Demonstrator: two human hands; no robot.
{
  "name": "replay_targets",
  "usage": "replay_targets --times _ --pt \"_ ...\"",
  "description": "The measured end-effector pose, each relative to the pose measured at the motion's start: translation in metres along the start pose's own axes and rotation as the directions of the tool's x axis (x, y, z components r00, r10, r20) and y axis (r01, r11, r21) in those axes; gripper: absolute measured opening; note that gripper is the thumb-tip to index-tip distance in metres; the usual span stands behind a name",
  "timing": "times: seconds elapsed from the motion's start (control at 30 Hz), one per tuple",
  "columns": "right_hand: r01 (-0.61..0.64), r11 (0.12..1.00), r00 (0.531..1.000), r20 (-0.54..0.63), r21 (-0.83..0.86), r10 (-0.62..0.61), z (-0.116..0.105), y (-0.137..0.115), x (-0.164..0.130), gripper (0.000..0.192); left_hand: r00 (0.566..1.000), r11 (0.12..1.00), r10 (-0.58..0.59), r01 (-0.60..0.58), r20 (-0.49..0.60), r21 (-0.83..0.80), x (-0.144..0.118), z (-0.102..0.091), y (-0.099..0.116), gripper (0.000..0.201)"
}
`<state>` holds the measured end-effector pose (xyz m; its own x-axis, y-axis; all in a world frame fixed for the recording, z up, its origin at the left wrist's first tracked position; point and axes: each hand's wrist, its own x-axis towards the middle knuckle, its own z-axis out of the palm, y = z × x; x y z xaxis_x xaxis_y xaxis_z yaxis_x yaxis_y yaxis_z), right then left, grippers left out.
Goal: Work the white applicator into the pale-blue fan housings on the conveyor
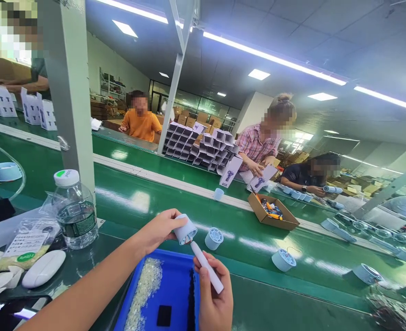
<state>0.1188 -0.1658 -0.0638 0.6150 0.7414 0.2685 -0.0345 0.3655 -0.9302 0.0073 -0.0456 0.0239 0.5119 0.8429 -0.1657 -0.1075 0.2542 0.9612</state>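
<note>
My left hand [161, 228] grips a light blue plastic cylinder [187, 228], its open end tipped toward me with something reddish inside. In my right hand [217, 289] is a white stick-shaped tool [207, 268], held slantwise between thumb and fingers. The tool's upper end is right at the cylinder's rim; I cannot tell whether they touch. Below both hands lies a blue tray [175, 271] with many small clear pellets [144, 287] along its left side and a black square [164, 316]. Just beyond my hands, another light blue cylinder [214, 238] stands on the green belt.
More cylinders [284, 259] sit along the green belt [244, 257]. A cardboard box [273, 216] holds orange and dark items. To my left stand a water bottle [75, 211], a white oval case [44, 269] and a metal post [74, 92]. Co-workers [258, 147] work across the belt.
</note>
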Motion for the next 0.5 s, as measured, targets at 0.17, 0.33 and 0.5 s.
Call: replay_targets --times 0.17,0.33,0.5 --pt "0.030 0.999 0.999 -0.037 0.012 -0.030 0.005 0.002 -0.001 0.025 1.000 0.999 -0.020 0.021 -0.014 0.033 -0.001 0.001 -0.002 0.030" --pt "0.098 0.985 0.992 -0.066 -0.143 -0.108 0.007 0.003 -0.001 0.030 0.998 0.993 0.022 -0.016 -0.050 0.116 -0.004 0.010 -0.003 0.028" --pt "0.122 0.908 0.982 0.182 -0.401 -0.051 0.009 0.011 -0.007 0.036 0.915 0.965 0.255 -0.261 -0.311 0.024 -0.007 0.029 -0.014 0.040"
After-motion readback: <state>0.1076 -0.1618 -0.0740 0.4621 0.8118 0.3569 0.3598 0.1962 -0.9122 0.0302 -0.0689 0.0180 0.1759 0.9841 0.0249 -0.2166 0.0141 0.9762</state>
